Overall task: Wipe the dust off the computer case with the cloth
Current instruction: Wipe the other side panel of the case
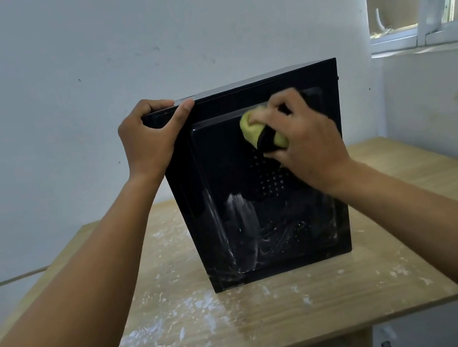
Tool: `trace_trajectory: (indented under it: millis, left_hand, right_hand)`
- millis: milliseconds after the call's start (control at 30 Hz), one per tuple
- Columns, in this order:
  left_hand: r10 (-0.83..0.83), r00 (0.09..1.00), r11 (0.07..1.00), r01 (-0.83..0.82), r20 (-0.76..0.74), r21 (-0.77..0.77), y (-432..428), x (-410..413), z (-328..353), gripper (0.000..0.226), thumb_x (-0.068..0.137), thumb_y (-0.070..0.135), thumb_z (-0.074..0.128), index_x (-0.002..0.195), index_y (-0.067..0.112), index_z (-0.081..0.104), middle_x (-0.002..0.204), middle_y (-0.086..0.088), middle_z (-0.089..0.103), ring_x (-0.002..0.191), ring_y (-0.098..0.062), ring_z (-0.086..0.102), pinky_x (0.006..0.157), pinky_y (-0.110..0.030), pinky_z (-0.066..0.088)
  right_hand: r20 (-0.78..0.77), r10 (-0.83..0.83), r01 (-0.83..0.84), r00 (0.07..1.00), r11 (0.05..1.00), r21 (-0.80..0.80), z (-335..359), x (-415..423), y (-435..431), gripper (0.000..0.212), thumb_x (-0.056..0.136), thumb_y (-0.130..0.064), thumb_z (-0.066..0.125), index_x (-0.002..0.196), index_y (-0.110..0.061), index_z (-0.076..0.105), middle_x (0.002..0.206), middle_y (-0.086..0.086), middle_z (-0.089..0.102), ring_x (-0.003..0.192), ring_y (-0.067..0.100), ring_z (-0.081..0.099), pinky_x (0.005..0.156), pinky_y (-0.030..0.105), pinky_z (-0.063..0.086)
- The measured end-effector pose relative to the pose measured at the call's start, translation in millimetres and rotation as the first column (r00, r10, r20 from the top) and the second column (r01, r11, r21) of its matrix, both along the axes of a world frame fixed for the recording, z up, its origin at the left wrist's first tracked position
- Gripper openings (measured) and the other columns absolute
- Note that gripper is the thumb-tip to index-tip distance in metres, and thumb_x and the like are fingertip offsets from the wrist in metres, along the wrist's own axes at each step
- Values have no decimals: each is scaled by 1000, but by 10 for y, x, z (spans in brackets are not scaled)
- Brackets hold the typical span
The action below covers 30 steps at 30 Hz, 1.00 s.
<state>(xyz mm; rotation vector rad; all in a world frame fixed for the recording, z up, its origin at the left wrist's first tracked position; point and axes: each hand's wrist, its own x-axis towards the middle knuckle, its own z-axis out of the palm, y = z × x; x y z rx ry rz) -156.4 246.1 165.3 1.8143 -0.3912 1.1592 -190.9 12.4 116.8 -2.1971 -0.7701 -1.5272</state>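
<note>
Case [256,199] stands upright on the table [275,311], side panel facing you; your left hand [149,141] clamps its top left corner, thumb on the front, fingers over the top edge. Right hand [303,136] is closed around the bunched yellow cloth [260,130], pressing it to the upper panel just above the vent holes [270,175]. Upper panel looks clean; white dust [242,225] smears the lower half and left edge. Work downward in overlapping strokes, keep the left hand braced so the case doesn't rock, refold to a clean face, go light over the vents so powder isn't pushed in, finish along the bottom lip
</note>
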Motion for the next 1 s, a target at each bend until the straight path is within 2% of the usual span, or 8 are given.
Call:
trace_trajectory:
  millis: [100, 233, 333, 500, 667, 800, 1000]
  left_hand:
    - [4, 1000, 1000, -4, 2, 7, 5, 6, -6, 45, 76, 53, 77, 94, 12, 74, 93, 7, 72, 90, -2, 66, 82, -17, 52]
    - [4, 1000, 1000, -4, 2, 2, 7, 4, -4, 44, 76, 52, 77, 94, 12, 74, 94, 7, 72, 90, -2, 66, 82, -16, 51]
    - [2, 1000, 1000, -2, 0, -1, -1, 1, -4, 42, 77, 49, 78, 94, 11, 74, 94, 7, 72, 90, -2, 66, 81, -15, 51]
    - [-2, 1000, 1000, 2, 0, -4, -1, -4, -6, 43, 76, 51, 78, 95, 11, 74, 95, 6, 72, 91, -3, 66, 82, -16, 51]
    - [5, 1000, 1000, -5, -2, -1, -9, -6, -1, 42, 77, 52, 77, 94, 14, 74, 95, 8, 72, 92, -4, 66, 83, -18, 52]
    - [6, 1000, 1000, -6, 2, 2, -6, -4, -6, 42, 77, 52, 77, 94, 15, 73, 95, 8, 71, 93, -5, 66, 83, -18, 52]
    - [0, 1000, 1000, 0, 10, 7, 13, 10, -10, 43, 76, 55, 76, 94, 16, 74, 94, 10, 71, 93, -4, 66, 86, -22, 53]
  right_hand:
    - [9, -16, 15, 1000, 999, 51, 177, 15, -7, 51, 63, -15, 86, 110, -15, 65, 110, 12, 55, 76, 18, 53, 56, 35, 55]
    - [16, -30, 29, 999, 997, 75, 50, 24, 48, 50, 64, -15, 86, 109, -13, 65, 109, 13, 55, 76, 26, 60, 56, 32, 53]
    - [22, -11, 10, 1000, 1000, 28, -169, 23, 106, 49, 61, -17, 87, 105, -10, 66, 107, 14, 56, 76, 25, 63, 56, 31, 56]
    - [-64, 15, -22, 998, 994, -107, -654, 13, 141, 49, 63, -16, 87, 106, -14, 63, 107, 11, 56, 73, 22, 61, 45, 34, 55]
    - [-83, 4, -16, 997, 989, -147, -662, -5, 70, 50, 63, -16, 87, 107, -16, 64, 107, 10, 58, 73, 22, 61, 42, 34, 53]
    - [-43, -11, 9, 999, 999, -47, -348, -15, -51, 52, 60, -13, 88, 107, -12, 65, 107, 13, 57, 74, 25, 63, 51, 35, 58]
    - [3, -84, 83, 996, 986, 143, 159, 60, -278, 55, 62, -12, 84, 111, -17, 61, 112, 11, 52, 75, 30, 58, 58, 38, 55]
